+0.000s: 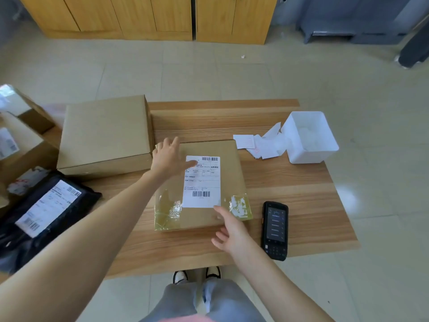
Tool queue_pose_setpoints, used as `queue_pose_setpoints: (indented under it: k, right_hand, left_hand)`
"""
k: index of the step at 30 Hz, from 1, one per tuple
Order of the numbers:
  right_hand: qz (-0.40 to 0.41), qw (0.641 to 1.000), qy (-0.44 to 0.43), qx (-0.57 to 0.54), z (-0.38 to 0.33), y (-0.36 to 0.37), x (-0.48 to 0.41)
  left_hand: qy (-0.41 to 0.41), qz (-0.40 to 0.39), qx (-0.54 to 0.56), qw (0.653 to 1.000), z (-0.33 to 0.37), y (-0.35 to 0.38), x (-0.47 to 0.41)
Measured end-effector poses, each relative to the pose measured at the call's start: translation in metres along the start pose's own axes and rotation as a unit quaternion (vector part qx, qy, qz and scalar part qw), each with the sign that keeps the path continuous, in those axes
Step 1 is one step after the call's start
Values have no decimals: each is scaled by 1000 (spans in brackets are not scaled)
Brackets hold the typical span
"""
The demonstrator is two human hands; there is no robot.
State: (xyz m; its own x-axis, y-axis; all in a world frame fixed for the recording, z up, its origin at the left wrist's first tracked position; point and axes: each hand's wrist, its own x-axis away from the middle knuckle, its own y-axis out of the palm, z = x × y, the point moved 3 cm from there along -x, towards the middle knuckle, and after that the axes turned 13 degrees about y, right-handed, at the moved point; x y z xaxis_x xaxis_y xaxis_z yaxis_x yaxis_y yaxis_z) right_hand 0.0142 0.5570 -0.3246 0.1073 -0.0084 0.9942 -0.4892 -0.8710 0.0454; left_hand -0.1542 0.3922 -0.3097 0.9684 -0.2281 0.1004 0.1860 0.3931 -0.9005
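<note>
Print on the shipping label (201, 182) is unreadable.

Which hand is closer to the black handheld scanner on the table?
Right. The right hand is just left of the scanner, at the parcel; the left hand rests farther off, on the label.

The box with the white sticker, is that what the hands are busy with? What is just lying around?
In the job: box, sticker, left hand on the sticker, right hand at the sticker's near corner.
Just lying about: handheld scanner, bigger box, white tub, paper slips, black bag.
</note>
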Motion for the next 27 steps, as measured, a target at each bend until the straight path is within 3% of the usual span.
queue_pose_setpoints:
  k: [4, 9, 18, 27]
  right_hand:
    - [82, 989, -115, 42, -23, -44, 6]
    - [206, 953, -213, 59, -45, -96, 1]
    - [260, 933, -182, 171, -45, -132, -53]
    - [310, 892, -194, 266, -35, -135, -59]
  left_hand:
    - [-87, 66, 102, 989, -11, 2, 46]
    - [-189, 45, 217, 957, -19, 21, 89]
    - [-239, 61, 355, 902, -12, 62, 125]
    - [-234, 73, 396, 885, -27, 77, 128]
